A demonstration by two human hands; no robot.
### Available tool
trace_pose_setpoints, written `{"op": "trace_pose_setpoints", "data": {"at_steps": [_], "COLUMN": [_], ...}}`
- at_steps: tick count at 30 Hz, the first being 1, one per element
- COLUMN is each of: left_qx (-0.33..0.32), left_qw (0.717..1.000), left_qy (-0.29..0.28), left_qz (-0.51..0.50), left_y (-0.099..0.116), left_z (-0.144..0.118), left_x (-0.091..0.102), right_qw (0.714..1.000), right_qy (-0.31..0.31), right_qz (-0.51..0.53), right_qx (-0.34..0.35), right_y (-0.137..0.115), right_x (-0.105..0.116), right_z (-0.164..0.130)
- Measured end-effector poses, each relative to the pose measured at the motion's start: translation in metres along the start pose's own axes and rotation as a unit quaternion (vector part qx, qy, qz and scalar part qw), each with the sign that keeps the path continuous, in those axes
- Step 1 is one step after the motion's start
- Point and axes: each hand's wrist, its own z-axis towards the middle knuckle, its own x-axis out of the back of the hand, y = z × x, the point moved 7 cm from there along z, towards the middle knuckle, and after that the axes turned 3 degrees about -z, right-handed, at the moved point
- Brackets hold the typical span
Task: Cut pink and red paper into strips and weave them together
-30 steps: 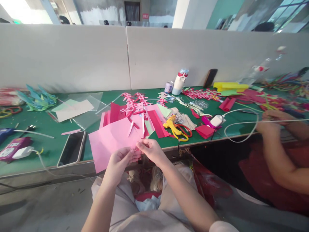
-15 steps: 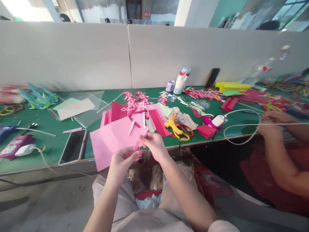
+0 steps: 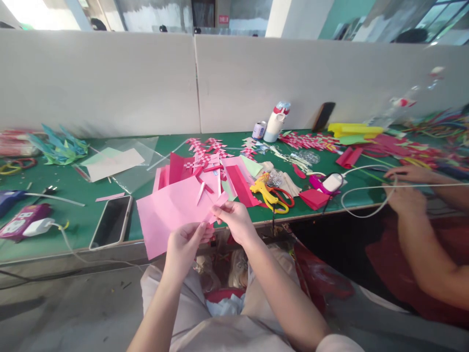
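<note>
Head cam: both hands are together just off the table's near edge, pinching a small pink strip point(image 3: 216, 213) between them. Left hand point(image 3: 186, 242) grips the lower end, right hand point(image 3: 234, 221) nips the upper end with thumb and forefinger, so the strip is held up in the air over the lap rather than flat on the table, probably so both ends stay reachable at once.

Right behind the hands a big pink sheet point(image 3: 172, 210) hangs over the near edge of the table point(image 3: 73, 230), close enough to grab. Further in there's a heap of darker pink and red paper point(image 3: 234, 183) with woven checker pieces point(image 3: 205, 151) toward the back edge. Yellow glue gun point(image 3: 267, 193) and red-handled scissors point(image 3: 284, 195) lie just right of the heap, within the right hand's reach. A phone point(image 3: 111, 222) lies face up near the front edge on the left.

Off at the right end another person's hands point(image 3: 406, 186) are busy with a white cord point(image 3: 366, 208), well apart from mine.
</note>
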Motion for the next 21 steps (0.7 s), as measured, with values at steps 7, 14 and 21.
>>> {"op": "trace_pose_setpoints", "data": {"at_steps": [7,14,21], "left_qx": [0.002,0.006,0.056], "left_qw": [1.000,1.000,0.996], "left_qy": [0.007,-0.005,-0.006], "left_qz": [-0.001,-0.018,-0.064], "left_y": [0.002,0.002,-0.011], "left_z": [-0.001,-0.002,0.001], "left_x": [0.000,-0.001,0.001], "right_qw": [1.000,1.000,1.000], "right_qy": [0.007,0.011,0.015], "right_qz": [0.000,0.000,0.021], "right_qx": [-0.006,-0.005,-0.006], "right_y": [0.001,-0.002,0.000], "right_x": [0.002,0.002,0.011], "right_z": [0.000,-0.001,0.002]}}
